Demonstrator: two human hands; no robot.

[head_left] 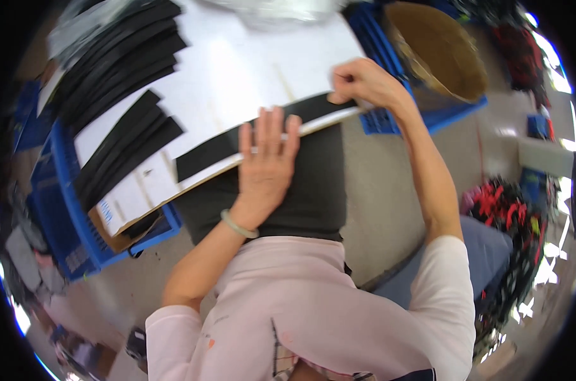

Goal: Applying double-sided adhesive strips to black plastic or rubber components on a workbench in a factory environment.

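Note:
A long black strip [205, 152], apparently fabric, lies along the near edge of the white board [237, 70]. My left hand [266, 159] rests flat across its middle, fingers stretched out and pressing it down. At the strip's right end, my right hand [370, 82] is closed, with its fingers curled and a fingertip against the strip. Part of that grip is hidden by the hand itself. To the left on the board lie several more black strips [120, 149], fanned over each other, and a larger stack of black strips [123, 70] stands behind them.
Clear plastic bags [275, 13] lie at the board's far edge. Blue crates [66, 203] stand under its left end. At the right, a blue crate [456, 114] stands by a round brown container [437, 51]. Red and black goods [501, 206] are heaped on the floor at right.

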